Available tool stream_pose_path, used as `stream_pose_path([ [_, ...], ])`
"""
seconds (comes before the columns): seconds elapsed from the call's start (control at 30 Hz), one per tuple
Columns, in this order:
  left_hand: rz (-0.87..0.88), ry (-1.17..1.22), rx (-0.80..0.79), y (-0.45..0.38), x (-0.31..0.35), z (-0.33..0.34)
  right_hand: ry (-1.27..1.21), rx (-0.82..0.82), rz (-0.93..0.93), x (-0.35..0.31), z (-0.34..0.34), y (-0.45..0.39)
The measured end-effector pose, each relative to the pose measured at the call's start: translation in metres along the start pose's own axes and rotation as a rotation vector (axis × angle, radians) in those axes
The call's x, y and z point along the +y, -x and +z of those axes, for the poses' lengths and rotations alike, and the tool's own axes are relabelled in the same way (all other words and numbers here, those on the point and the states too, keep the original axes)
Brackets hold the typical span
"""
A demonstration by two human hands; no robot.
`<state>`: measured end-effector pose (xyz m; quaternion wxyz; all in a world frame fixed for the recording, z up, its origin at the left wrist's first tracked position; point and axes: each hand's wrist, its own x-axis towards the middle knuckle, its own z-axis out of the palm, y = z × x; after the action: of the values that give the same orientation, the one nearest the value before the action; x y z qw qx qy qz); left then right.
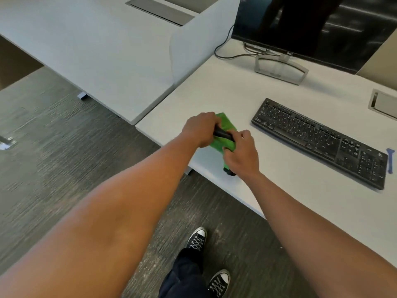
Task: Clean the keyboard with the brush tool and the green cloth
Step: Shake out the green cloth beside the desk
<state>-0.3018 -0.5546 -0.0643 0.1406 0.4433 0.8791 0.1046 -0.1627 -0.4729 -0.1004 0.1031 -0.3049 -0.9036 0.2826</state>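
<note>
Head view: both hands meet at the near left corner of the white desk (214,97). Left hand (200,130) has its fingers curled round one end of a black brush tool (223,134); right hand (241,153) has curled fingers on the tool's other end and on the green cloth (225,125). How much of the right hand's grip is on tool vs cloth can't be told. Tool's long axis runs from the left hand down-right to the right hand, roughly parallel w/ the desk's front edge. A small dark bit shows below the right hand at the desk edge; can't tell what it is. Cloth sits bunched under and behind the tool, between the two hands, touching both.

Black keyboard (320,140) lies right of the grip, well apart from it, flat on the desk. Its long axis runs up-left to down-right, number pad at the far right end. Key legends too small to read; a small logo at its right end is unreadable.

Monitor (311,24) stands beyond and right of the grip, screen dark, "DELL" on its lower bezel. Blue tape (390,160) lies just right of the keyboard.
</note>
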Motion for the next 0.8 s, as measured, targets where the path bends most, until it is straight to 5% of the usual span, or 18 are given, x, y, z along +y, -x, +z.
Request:
stream_pose_path([
  [0.2, 0.198, 0.044, 0.113, -0.048, 0.063, 0.045, 0.185, 0.167, 0.189, 0.057, -0.009, -0.004],
  [0.4, 0.261, -0.056, 0.019, -0.086, 0.062, 0.078, 0.227, 0.059, 0.382, 0.065, 0.014, -0.029],
  [0.8, 0.047, -0.065, 0.013, -0.106, -0.056, 0.032, 0.15, -0.09, 0.136, -0.008, 0.067, -0.108],
])
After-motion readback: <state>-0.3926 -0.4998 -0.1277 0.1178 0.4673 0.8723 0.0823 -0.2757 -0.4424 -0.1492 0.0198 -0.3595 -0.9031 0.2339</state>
